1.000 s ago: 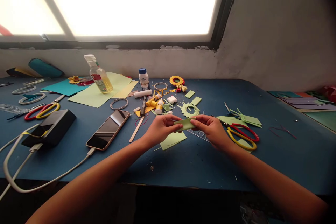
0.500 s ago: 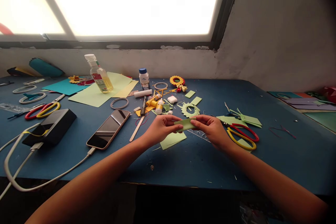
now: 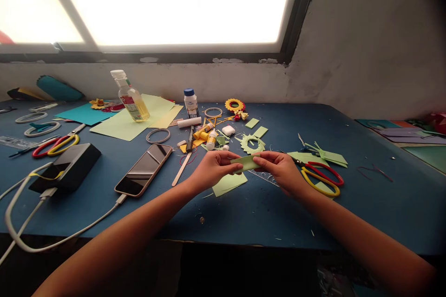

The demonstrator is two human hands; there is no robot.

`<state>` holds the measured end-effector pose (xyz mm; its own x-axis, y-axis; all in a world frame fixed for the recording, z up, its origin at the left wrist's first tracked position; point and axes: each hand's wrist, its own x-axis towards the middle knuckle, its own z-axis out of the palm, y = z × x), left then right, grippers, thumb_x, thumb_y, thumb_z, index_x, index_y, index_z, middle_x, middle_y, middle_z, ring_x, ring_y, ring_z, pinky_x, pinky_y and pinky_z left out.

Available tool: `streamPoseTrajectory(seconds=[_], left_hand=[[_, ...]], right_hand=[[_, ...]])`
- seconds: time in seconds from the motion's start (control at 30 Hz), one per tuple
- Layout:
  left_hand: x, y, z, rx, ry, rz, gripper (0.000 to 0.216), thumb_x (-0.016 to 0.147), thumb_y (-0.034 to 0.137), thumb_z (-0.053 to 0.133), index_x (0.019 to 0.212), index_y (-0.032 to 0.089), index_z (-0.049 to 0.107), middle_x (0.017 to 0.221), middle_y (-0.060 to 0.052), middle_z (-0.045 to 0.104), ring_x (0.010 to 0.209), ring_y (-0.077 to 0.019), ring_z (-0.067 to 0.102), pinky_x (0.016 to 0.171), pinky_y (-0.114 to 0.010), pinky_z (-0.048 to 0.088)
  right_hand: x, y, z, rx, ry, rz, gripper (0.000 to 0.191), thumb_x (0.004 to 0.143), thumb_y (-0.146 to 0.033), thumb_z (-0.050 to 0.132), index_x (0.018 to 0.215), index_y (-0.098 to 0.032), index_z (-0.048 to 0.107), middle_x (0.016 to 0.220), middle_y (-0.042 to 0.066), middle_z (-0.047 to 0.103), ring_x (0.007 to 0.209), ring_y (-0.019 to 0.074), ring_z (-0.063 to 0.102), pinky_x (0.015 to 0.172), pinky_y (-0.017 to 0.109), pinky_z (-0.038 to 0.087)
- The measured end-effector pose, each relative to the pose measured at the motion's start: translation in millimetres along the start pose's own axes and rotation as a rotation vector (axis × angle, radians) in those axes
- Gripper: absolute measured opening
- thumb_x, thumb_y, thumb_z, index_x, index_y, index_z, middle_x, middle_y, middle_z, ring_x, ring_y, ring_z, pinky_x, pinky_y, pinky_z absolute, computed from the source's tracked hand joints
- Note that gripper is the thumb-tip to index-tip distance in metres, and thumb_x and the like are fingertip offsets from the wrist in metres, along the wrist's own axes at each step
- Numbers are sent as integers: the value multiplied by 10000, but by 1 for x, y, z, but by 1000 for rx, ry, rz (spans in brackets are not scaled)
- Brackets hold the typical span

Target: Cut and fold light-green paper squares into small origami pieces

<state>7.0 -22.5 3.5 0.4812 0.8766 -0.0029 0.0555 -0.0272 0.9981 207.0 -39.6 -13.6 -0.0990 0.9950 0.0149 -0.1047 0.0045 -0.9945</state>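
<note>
A small light green paper strip is stretched between my two hands, just above the table. My left hand pinches its left end between thumb and fingers. At the other end, my right hand pinches it the same way. Under the strip lie flat green paper pieces and part of a clear ruler, partly covered by my hands. Beyond my fingers sits a green paper ring with a toothed edge. Red and yellow handled scissors rest beside my right wrist.
On the left are a phone on a white cable, a black box and a second pair of scissors. A tilted bottle, a white bottle with a blue cap and small glue bottles stand farther back.
The view has shifted very slightly. Both hands keep their pinch on the green paper strip, in nearly the same place.
</note>
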Motion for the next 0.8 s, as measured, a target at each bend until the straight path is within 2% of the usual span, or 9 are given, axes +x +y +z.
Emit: streamPoseTrajectory(seconds=[0.23,0.37,0.53,0.67,0.8], left_hand=[[0,0,0,24,-18,8,324,698,314,740,944,112,683,793,-76,726,741,-179,681,710,-287,528],[-1,0,-2,90,-60,-43,320,704,346,722,926,117,698,792,-73,719,716,-159,654,666,-251,496],[-3,-1,-5,303,-225,-130,355,699,450,688,779,107,731,644,-32,662,526,-96,510,483,-201,348],[-5,0,-2,434,-287,-158,344,694,449,677,726,113,740,509,9,587,435,-68,375,416,-209,234],[-6,1,2,359,-254,-99,295,739,395,636,793,130,753,675,-37,700,561,-121,548,516,-208,371]], right_hand=[[-1,-1,0,-11,-11,-11,278,649,-396,772,839,-195,745,838,43,728,773,186,668,744,330,565],[-2,-3,0,-81,-34,-26,293,640,-413,768,831,-192,746,809,44,730,737,189,667,732,340,559],[-7,-6,0,-316,-124,-69,272,683,-409,721,831,-182,751,809,53,736,754,224,667,712,343,537],[-11,-6,2,-446,-181,-123,215,739,-369,674,830,-190,750,826,46,740,812,248,670,752,350,522],[-13,-8,3,-400,-181,-129,246,729,-393,683,866,-194,727,857,44,736,811,245,678,754,355,530]])
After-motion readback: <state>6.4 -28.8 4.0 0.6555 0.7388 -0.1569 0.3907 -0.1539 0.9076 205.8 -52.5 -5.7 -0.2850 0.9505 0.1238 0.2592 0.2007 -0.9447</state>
